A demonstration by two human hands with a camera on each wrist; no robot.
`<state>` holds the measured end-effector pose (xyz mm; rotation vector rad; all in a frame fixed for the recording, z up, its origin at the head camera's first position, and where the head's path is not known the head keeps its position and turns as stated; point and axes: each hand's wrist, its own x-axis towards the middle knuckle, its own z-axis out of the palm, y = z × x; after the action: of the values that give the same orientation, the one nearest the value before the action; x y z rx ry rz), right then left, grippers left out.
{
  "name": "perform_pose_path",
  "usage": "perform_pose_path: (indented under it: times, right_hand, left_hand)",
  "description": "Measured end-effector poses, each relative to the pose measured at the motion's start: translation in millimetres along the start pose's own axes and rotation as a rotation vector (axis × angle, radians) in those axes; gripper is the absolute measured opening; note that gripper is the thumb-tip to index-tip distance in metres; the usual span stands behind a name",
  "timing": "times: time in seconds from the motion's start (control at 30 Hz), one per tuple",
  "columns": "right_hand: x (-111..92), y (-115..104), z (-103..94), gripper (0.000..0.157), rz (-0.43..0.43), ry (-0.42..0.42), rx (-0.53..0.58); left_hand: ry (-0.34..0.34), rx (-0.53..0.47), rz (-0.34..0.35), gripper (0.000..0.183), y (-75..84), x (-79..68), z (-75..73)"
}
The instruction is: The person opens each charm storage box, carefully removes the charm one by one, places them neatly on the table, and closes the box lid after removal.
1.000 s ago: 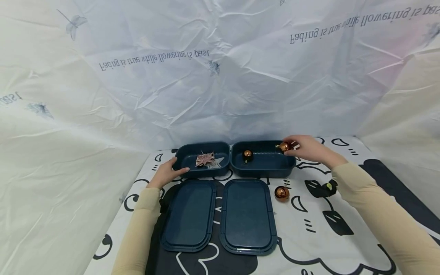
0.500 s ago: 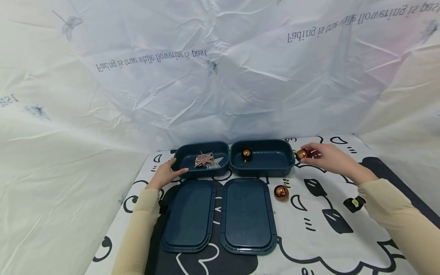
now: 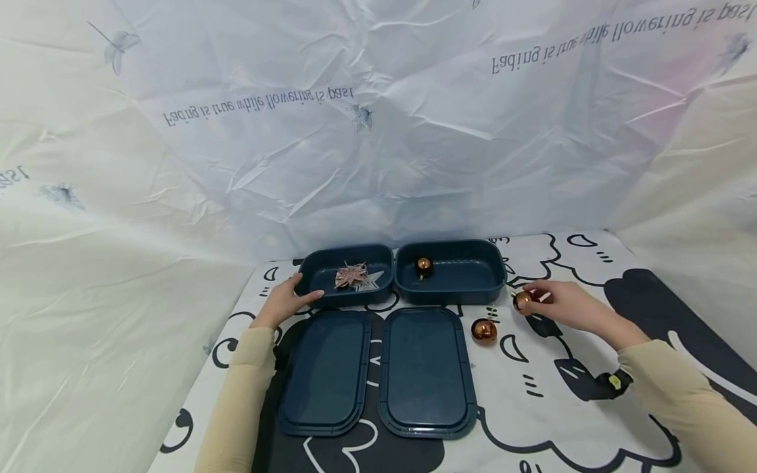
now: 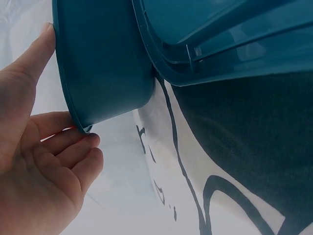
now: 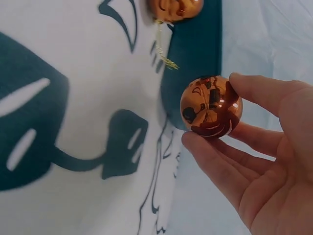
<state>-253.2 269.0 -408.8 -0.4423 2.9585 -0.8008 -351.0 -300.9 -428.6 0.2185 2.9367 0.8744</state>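
Observation:
My right hand (image 3: 568,305) pinches a shiny copper bauble (image 5: 211,105) between thumb and fingers, over the cloth to the right of the boxes. Its gold hanging loop points left in the head view. A second bauble (image 3: 484,331) lies on the cloth, closer to me. Inside the right dark blue box (image 3: 452,295) sits another copper bauble (image 3: 423,265), near the left end. At the left dark blue box (image 3: 355,299), my left hand (image 3: 280,302) holds the outer end, thumb and fingers around the rim. That box contains a pinkish star ornament (image 3: 351,274) and a silver star (image 3: 371,282).
Two dark blue lids, the left lid (image 3: 326,374) and the right lid (image 3: 427,374), lie side by side in front of the boxes. A black-and-white printed cloth (image 3: 532,420) covers the table. A wrinkled white sheet (image 3: 378,164) hangs behind the boxes.
My right hand has drawn the bauble out from over the right box, first rightward, then toward me above the cloth. The left hand keeps its place on the left box.

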Motion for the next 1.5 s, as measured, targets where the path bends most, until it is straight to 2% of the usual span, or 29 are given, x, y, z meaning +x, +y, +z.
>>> perform_pose_path:
  times: [0.4,0.83,1.07,1.3,1.5]
  right_hand:
    - [-4,6,17.6,0.052,0.071,-0.044,-0.058]
    - [-5,9,26.9,0.043,0.037,-0.059,-0.102]
    - [-4,7,25.8,0.044,0.018,-0.080,-0.099]
    - [0,4,26.5,0.035,0.018,-0.116,-0.097]
    - [-1,4,25.3,0.037,0.019,-0.127,-0.096]
  left_hand:
    - [0.000,-0.001,0.003,0.097,2.1,1.4,1.1]
    - [-0.012,0.014,0.017,0.099,5.0,3.4,0.5]
    - [-0.023,0.003,0.011,0.100,6.3,2.3,1.5]
    - [-0.025,-0.010,0.001,0.100,6.6,1.4,-0.6]
    - [-0.023,-0.007,0.010,0.099,6.9,1.7,-1.2]
